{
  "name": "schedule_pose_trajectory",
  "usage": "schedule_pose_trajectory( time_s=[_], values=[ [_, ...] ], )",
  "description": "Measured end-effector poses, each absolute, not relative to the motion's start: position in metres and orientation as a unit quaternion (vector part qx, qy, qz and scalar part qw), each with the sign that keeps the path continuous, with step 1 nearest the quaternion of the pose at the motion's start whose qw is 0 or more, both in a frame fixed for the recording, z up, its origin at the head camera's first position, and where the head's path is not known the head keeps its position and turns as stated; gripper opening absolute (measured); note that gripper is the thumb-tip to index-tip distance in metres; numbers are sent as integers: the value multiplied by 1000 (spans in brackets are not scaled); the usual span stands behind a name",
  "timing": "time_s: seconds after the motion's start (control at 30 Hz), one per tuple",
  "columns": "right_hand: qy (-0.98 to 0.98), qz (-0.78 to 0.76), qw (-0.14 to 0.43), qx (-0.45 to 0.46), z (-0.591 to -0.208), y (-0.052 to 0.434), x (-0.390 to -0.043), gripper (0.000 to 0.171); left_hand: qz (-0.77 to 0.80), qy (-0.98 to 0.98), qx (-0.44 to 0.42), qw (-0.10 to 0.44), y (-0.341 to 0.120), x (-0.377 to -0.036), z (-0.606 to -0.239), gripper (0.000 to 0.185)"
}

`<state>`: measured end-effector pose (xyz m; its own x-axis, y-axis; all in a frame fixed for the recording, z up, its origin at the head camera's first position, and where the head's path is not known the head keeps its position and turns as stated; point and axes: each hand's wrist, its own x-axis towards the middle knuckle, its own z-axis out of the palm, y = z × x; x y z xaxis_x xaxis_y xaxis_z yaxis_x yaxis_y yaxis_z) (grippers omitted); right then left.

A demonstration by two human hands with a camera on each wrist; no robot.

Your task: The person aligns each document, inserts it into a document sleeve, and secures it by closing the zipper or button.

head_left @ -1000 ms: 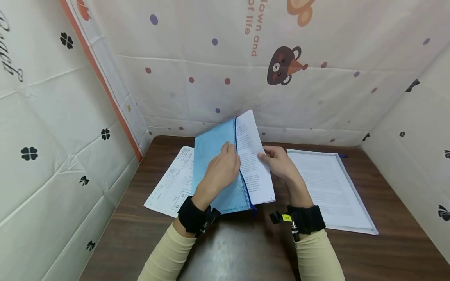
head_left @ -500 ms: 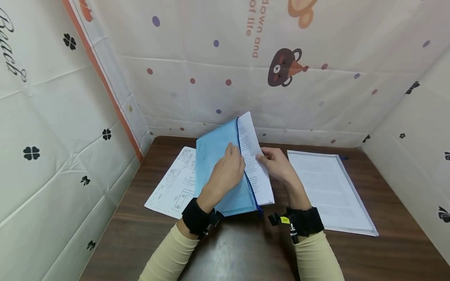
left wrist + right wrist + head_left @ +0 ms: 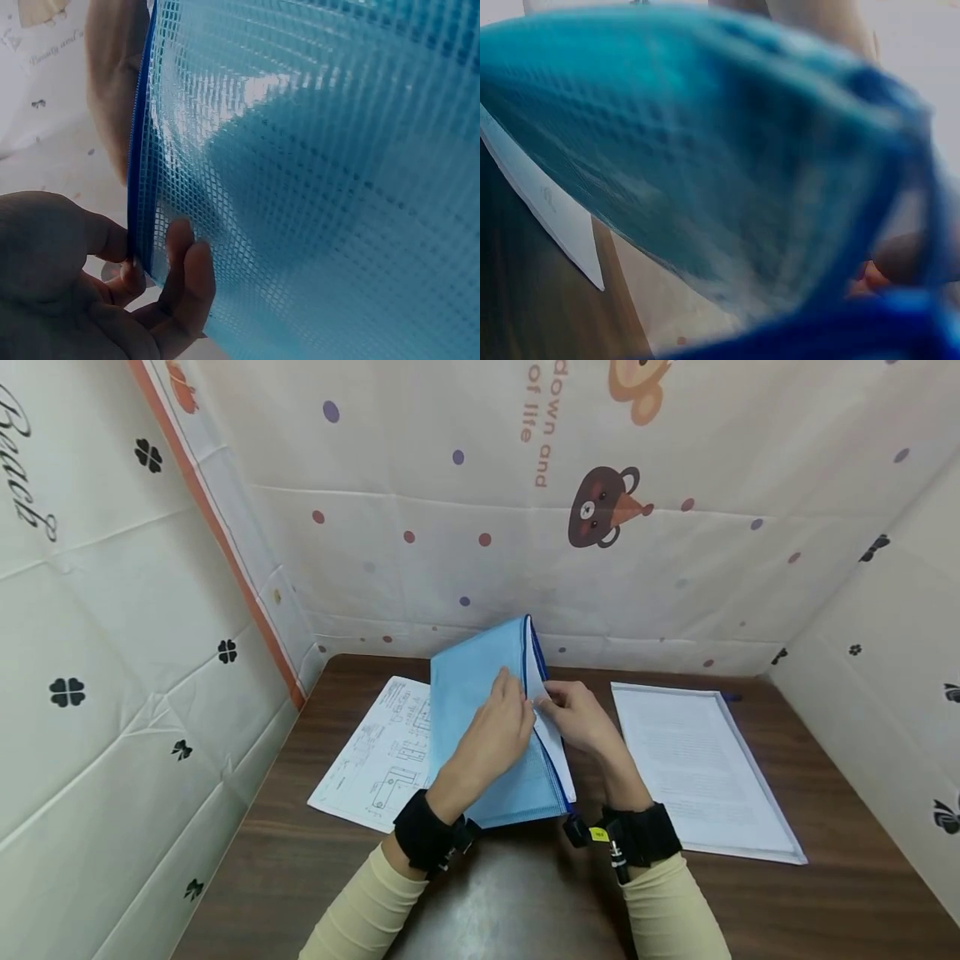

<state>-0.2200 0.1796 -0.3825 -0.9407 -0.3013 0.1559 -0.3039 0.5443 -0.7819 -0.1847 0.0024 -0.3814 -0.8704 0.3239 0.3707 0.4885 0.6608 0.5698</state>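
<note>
A blue mesh zip pouch is held tilted up over the table, its zip side towards the right. White printed papers show as a narrow strip in its mouth; the rest is inside. My left hand holds the front of the pouch by the mouth; in the left wrist view, its thumb and a finger pinch the dark blue zip edge. At the opposite side of the mouth, my right hand grips the papers' edge. In the right wrist view the pouch is blurred and hides most of that hand.
A sheet with technical drawings lies on the table at the left, partly under the pouch. At the right lies a pale, clear-edged folder with printed text. A small dark blue thing pokes out behind it. Patterned cloth walls surround the table.
The papers have slid left into the pouch, so only a thin strip shows. Both hands have come closer together, and the pouch has shifted right with its back zip edge now visible.
</note>
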Motion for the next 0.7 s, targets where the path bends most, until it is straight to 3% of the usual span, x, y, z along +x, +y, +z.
schedule_pose_trajectory(
  time_s=[0.27, 0.7],
  values=[
    [-885, 437, -20, 159, -383, 178, -219, 47, -358, -886, -258, 145, 3, -182, -378, 17],
    [-887, 425, -32, 175, -385, 175, -222, 47, -347, -898, -248, 108, -4, -184, -375, 15]
  ],
)
